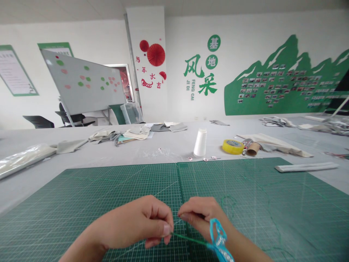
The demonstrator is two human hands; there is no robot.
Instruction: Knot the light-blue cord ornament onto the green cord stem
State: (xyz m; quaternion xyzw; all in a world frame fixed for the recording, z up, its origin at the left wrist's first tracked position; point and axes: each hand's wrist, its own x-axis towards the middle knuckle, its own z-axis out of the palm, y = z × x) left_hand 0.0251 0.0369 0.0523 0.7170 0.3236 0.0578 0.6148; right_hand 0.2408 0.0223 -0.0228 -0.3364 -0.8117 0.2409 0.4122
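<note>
My left hand [148, 222] is closed in a pinch on the end of a thin green cord [189, 239], above the cutting mat. From its fingertips the cord runs right to a bright blue looped cord with white specks [219, 242], which hangs in front of my right wrist and leaves the frame at the bottom. My right hand [203, 214] is just to the right, thumb and forefinger pressed together. Whatever lies between those fingertips is too small to make out. A gap separates the two hands.
Two green gridded cutting mats [122, 182] meet under my hands, with loose green thread [268, 200] on the right one. Beyond stand a white thread cone [200, 142], a yellow tape roll [233, 146] and a cardboard tube [253, 149]. Folded fabric [286, 143] lies farther right.
</note>
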